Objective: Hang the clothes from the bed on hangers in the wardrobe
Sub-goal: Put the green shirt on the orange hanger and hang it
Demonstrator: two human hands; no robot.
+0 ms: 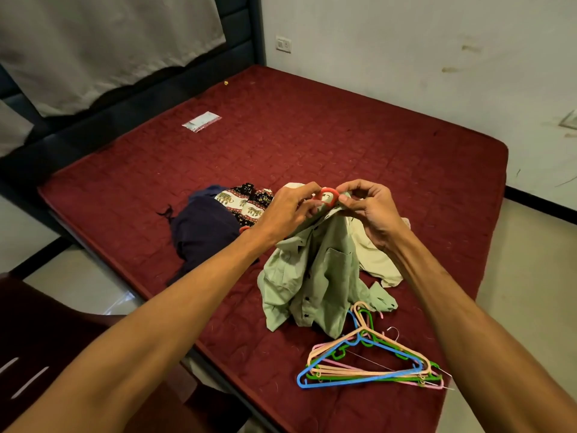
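A: Left hand (290, 207): fingers curled, pinching the shirt (312, 276) collar right against the red hanger (329, 195) hook. Right hand (368, 210): same, thumb and fingers pinched on the collar from the other side.

B: Step?

A: Looks like fitting the shirt onto the hanger. Hook poking up between both hands, one red tip out by the left wrist, rest buried in cloth. Collar held up off the bed (312, 120), tails bunched on it.

B: Next?

A: Probably seating both shoulders over the hanger arms, then lifting clear and carrying to the wardrobe. Not in view, so no telling which way.

B: Remaining clothes?

A: Cream garment (377, 260) touching the shirt from behind. Navy garment (203, 229) and elephant-print cloth (246, 201) to the left. All lying on the bed, none on a hanger. Early in the task, by that count.

B: Snags, room?

A: Spare hangers (368, 364) piled just beside the shirt hem, near the bed's front edge. Could catch a tail on the lift or get knocked off, so lift straight up. Plenty of bare bed beyond, only a small packet (201, 121) far back. Dark furniture (46, 339) low on the left, near the bed's edge. Wall along the right side.
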